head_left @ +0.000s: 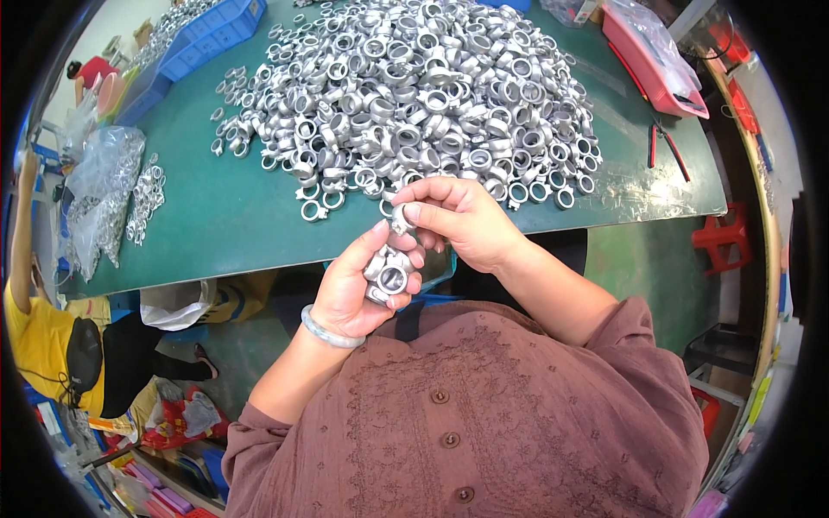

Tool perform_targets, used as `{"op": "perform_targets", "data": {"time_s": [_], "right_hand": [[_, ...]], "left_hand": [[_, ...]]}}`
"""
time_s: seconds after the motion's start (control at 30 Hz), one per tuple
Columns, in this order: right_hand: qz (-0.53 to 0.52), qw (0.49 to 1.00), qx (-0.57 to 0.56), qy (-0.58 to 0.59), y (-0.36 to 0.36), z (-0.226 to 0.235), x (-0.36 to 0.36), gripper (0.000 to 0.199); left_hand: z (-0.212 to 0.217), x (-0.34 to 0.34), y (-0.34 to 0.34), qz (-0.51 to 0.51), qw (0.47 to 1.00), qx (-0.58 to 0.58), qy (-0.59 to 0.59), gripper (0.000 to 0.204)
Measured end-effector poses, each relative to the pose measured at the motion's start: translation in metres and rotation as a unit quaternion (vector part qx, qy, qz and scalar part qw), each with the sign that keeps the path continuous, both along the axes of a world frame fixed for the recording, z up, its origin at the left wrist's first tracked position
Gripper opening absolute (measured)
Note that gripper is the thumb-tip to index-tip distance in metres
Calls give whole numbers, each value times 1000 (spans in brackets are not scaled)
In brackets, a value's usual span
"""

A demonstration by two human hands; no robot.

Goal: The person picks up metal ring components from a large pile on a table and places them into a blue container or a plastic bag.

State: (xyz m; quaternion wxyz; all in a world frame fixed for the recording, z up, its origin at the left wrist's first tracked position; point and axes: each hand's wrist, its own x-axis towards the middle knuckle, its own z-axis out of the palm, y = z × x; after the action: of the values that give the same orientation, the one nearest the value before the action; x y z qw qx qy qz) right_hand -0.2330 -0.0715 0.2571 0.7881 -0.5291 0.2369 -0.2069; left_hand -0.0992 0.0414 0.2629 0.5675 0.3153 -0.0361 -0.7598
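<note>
Several silvery metal rings with small lugs point(390, 278) lie in my left hand point(350, 293), its fingers curled around them. A pale bangle circles that wrist. Just above, the thumb and fingers of my right hand point(453, 216) pinch another metal ring point(401, 221) close to the left fingertips. Both hands are held in front of the near edge of the green table point(216, 220). Beyond them rises a large heap of the same kind of metal rings point(432, 95); a few loose ones lie along its near side.
At the right stand a pink tray point(661, 65) with plastic wrap and red-handled pliers point(667, 148). Blue crates point(211, 39) and a plastic bag of metal parts point(104, 186) are at the left. A red stool point(722, 239) stands beyond the right table edge. Another person in yellow point(43, 345) is at far left.
</note>
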Motion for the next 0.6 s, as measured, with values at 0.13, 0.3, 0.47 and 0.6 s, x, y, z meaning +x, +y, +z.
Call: {"op": "perform_targets", "data": {"time_s": [0.13,0.3,0.47,0.6], "right_hand": [[8,1000,-1,-22,-2,-4,0,17],[41,992,24,-116,-1,2,0,19],[59,985,-24,-159,-2,-8,-3,31],[39,984,12,-173,0,-1,-4,52]], "left_hand": [[0,-1,2,-1,1000,1,-3,31],[2,-3,2,30,994,-1,-103,22],[-3,-5,4,75,979,-22,-190,16],[-5,-6,5,103,969,-37,-222,16]]}}
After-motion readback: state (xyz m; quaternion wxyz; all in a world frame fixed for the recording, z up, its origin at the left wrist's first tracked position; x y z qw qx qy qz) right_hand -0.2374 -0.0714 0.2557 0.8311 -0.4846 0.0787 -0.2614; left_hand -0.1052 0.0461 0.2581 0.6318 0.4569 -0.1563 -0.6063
